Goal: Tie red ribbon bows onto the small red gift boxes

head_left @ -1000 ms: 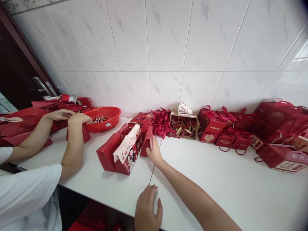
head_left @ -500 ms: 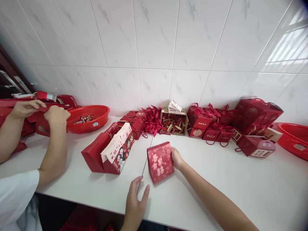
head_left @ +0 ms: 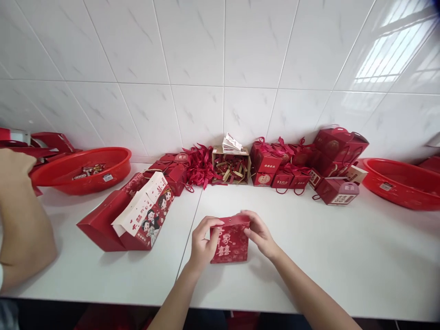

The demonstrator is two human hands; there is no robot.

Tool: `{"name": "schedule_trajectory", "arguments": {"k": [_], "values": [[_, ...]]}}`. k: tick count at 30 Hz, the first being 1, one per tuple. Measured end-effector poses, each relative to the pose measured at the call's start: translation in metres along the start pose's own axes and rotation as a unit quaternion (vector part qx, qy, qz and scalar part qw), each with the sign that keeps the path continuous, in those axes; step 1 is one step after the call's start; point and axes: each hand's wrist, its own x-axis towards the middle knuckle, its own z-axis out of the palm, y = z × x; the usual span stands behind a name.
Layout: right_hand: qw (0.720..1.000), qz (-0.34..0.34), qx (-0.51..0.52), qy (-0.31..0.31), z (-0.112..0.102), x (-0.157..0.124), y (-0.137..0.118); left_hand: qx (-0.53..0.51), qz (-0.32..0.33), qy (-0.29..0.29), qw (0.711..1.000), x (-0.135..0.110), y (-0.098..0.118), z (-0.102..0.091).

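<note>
A flat red paper gift box [head_left: 231, 243] with gold characters stands in front of me on the white counter [head_left: 309, 256]. My left hand [head_left: 202, 245] grips its left edge, thumb on the front. My right hand [head_left: 259, 231] pinches its top right edge. Both hands are closed on it. To the left lies a stack of flat red boxes with a cartoon print [head_left: 137, 215].
Along the tiled wall sit folded red boxes with ribbons [head_left: 299, 172], a cardboard box of ribbons and cards [head_left: 229, 165] and loose red ribbons [head_left: 197, 165]. Red basins stand at the left [head_left: 82, 170] and right [head_left: 395, 183]. Another person's arm [head_left: 20, 220] is at the far left.
My right hand carried the red box from the back pile to the counter in front of me. My left hand rose from the counter edge and took hold of it. The view swung right.
</note>
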Motion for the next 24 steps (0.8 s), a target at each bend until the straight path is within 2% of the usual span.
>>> {"name": "schedule_trajectory", "arguments": {"k": [3,6,12,20,24], "values": [[0.995,-0.052,-0.086,-0.026,-0.002,-0.001,0.0,-0.002,0.06,0.0,0.998,-0.001,-0.006,0.002],[0.989,-0.095,-0.112,-0.011,0.001,-0.002,0.002,-0.005,0.099,0.0,0.995,-0.005,-0.009,0.004],[0.987,-0.135,-0.09,0.007,0.007,-0.006,0.002,0.018,0.09,0.048,0.995,-0.011,-0.012,0.015],[0.995,-0.101,-0.019,0.002,0.008,-0.01,0.001,0.024,0.097,0.072,0.992,-0.017,-0.014,0.02],[0.993,-0.007,0.11,-0.038,0.001,-0.009,0.002,-0.002,0.087,0.107,0.99,-0.021,-0.013,0.025]]}}
